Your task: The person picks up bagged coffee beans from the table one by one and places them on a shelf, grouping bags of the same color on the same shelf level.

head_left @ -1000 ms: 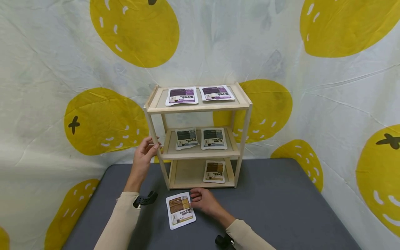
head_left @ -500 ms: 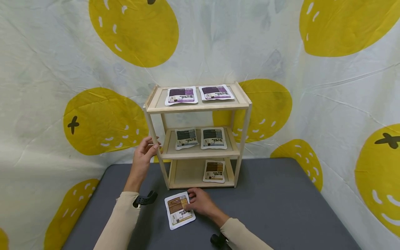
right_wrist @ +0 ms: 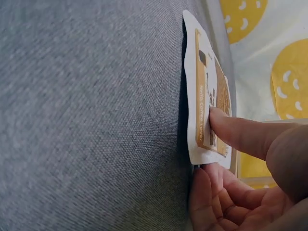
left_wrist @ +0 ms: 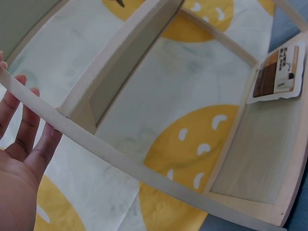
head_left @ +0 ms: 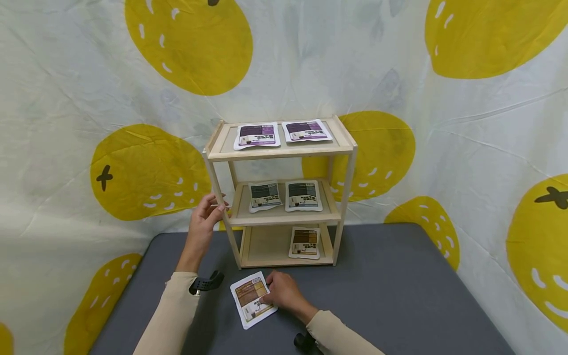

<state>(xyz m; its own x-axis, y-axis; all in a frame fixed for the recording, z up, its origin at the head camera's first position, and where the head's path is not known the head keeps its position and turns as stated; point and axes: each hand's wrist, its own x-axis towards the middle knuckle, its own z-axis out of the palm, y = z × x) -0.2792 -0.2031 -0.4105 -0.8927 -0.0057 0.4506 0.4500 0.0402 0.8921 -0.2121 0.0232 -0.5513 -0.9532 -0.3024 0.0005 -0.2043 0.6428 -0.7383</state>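
My right hand [head_left: 287, 294] pinches the right edge of a white-bordered coffee packet [head_left: 249, 295] with a brown wood-look print. In the right wrist view the thumb [right_wrist: 236, 131] presses on its printed face, and the other fingers curl at and under its edge, low over the grey cloth. My left hand [head_left: 202, 223] holds the front left post of a three-tier wooden shelf [head_left: 284, 157], near the middle tier. From the left wrist view, its fingers [left_wrist: 45, 149] reach behind that post [left_wrist: 120, 163].
Another brown packet [head_left: 304, 243] lies on the right of the bottom tier. Two dark green packets [head_left: 303, 196] are on the middle tier, and two purple ones [head_left: 307, 131] on top. The grey table [head_left: 390, 286] meets a lemon-patterned cloth wall [head_left: 293, 59] behind.
My right hand has closed its thumb and fingers on the packet's right edge and shifted slightly left, with the packet turning a little and sliding left. The left hand stays at the post.
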